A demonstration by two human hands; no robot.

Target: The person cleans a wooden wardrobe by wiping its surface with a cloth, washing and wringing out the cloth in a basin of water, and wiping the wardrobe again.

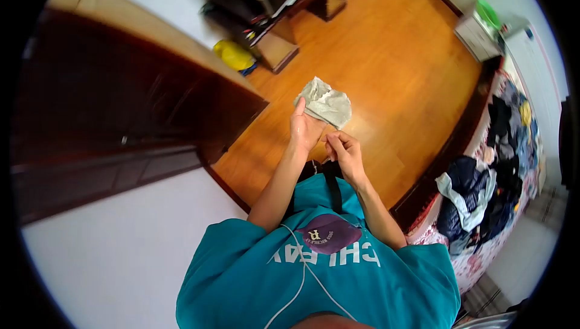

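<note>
My left hand [306, 128] is palm up with its thumb over the edge of a pale grey, crumpled cloth [329, 106]. The cloth is spread beyond the fingers and hides most of them; its exact kind does not show. Just below the cloth's near corner, my right hand [345, 151] is closed, thumb and fingertips pinched together close to the left palm. Whether anything small is between those fingertips I cannot make out. Both hands are held in front of my body, above the wooden floor [399, 87].
On the right, a bed [430, 217] bears a heap of clothes [468, 196]. A dark wooden cabinet [121, 87] stands on the left. At the back are a desk [278, 45], a yellow bag-like thing [234, 56] and a white cabinet [477, 38] with a green basin [488, 13].
</note>
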